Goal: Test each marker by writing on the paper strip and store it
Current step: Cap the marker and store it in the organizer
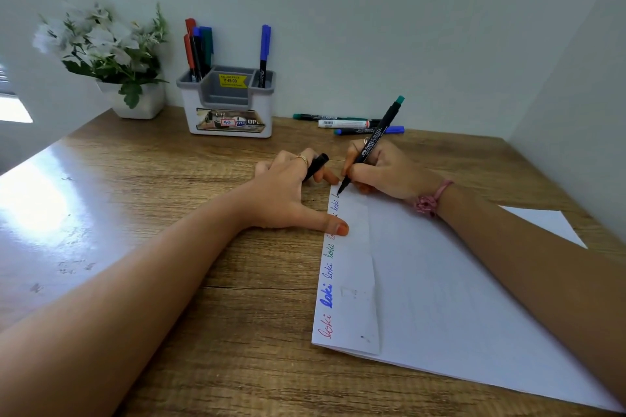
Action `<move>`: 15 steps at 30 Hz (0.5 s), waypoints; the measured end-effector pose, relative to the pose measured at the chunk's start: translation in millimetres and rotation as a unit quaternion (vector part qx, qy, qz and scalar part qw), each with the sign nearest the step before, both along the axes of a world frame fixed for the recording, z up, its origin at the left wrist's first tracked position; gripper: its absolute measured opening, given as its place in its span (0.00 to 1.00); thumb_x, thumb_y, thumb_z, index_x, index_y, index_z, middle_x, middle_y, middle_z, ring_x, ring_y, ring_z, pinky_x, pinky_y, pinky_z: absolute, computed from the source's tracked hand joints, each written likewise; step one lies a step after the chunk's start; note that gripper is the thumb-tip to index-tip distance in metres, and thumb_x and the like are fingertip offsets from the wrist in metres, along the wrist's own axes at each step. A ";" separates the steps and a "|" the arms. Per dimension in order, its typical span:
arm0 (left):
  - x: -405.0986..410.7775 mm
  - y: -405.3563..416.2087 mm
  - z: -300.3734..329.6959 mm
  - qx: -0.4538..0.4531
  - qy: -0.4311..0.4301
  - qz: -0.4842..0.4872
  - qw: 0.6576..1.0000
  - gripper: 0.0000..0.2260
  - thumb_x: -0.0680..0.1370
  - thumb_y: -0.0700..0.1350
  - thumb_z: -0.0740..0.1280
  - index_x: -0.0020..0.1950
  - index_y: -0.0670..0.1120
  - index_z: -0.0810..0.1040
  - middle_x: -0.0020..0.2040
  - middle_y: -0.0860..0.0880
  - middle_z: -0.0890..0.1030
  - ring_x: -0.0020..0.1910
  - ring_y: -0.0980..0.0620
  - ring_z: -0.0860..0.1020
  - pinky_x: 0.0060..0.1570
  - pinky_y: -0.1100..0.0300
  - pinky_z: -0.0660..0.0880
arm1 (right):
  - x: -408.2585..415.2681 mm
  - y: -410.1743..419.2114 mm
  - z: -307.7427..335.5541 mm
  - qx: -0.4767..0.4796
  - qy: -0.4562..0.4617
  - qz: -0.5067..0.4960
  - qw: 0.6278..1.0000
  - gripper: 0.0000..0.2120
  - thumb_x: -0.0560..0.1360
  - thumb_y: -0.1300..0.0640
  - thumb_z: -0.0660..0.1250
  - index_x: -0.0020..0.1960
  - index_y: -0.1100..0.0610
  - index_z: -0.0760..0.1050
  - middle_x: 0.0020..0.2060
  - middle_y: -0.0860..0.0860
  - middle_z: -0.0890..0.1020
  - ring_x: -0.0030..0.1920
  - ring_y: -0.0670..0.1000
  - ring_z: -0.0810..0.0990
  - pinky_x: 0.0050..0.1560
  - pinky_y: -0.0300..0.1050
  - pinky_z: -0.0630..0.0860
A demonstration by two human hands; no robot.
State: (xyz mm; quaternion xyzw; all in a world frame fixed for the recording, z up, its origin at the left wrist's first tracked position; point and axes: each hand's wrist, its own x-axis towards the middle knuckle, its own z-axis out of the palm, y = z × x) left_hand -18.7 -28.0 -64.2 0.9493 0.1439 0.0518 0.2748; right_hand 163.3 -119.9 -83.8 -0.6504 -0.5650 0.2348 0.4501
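Right hand [382, 169] pinches the marker [371, 145] low, nib on the paper strip [352, 281] — light, stiff barrel. Left hand [288, 193] clamps the cap [316, 166], thumb pinning thin, slippery paper.

Word on paper strip [342, 267] under left thumb [333, 225] partly covered. Marker cap [316, 166] half hidden among left fingers. Organizer [227, 105] label print too small to read. Both forearms cut off at 6 o'clock edge. Flower pot [140, 101] blurred at 10 o'clock.

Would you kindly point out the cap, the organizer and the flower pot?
cap [316, 165], head view, middle of its black body in the left hand.
organizer [227, 118], head view, front wall.
flower pot [149, 105], head view, white front face.
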 end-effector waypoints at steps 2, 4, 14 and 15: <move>0.3 -0.2 0.6 0.005 0.001 0.000 1.000 0.31 0.64 0.61 0.73 0.62 0.56 0.67 0.45 0.65 0.61 0.45 0.68 0.60 0.54 0.59 0.53 | 0.1 -0.8 0.4 0.003 0.000 0.002 1.000 0.03 0.67 0.62 0.62 0.37 0.56 0.71 0.25 0.45 0.77 0.25 0.44 0.72 0.28 0.37 0.70; 0.2 -0.3 0.5 0.006 0.001 0.001 1.000 0.30 0.64 0.61 0.73 0.61 0.56 0.67 0.45 0.65 0.61 0.45 0.70 0.58 0.54 0.59 0.54 | 0.8 -0.3 -0.2 0.002 -0.006 -0.005 1.000 0.03 0.67 0.62 0.62 0.36 0.55 0.72 0.25 0.45 0.78 0.25 0.44 0.73 0.28 0.36 0.71; -1.3 -2.3 3.0 0.014 0.007 0.013 1.000 0.29 0.64 0.61 0.74 0.60 0.56 0.66 0.45 0.65 0.60 0.46 0.59 0.59 0.54 0.58 0.55 | 2.4 2.1 -2.7 -0.006 -0.014 -0.026 1.000 0.04 0.69 0.59 0.65 0.38 0.51 0.72 0.31 0.50 0.78 0.32 0.49 0.73 0.33 0.42 0.70; -0.9 -1.6 2.5 0.011 0.007 0.012 1.000 0.30 0.64 0.61 0.74 0.61 0.56 0.67 0.45 0.65 0.61 0.46 0.60 0.60 0.54 0.58 0.55 | 1.4 1.2 -2.0 -0.005 -0.014 -0.025 1.000 0.02 0.67 0.56 0.65 0.37 0.52 0.72 0.31 0.52 0.77 0.31 0.50 0.72 0.32 0.42 0.69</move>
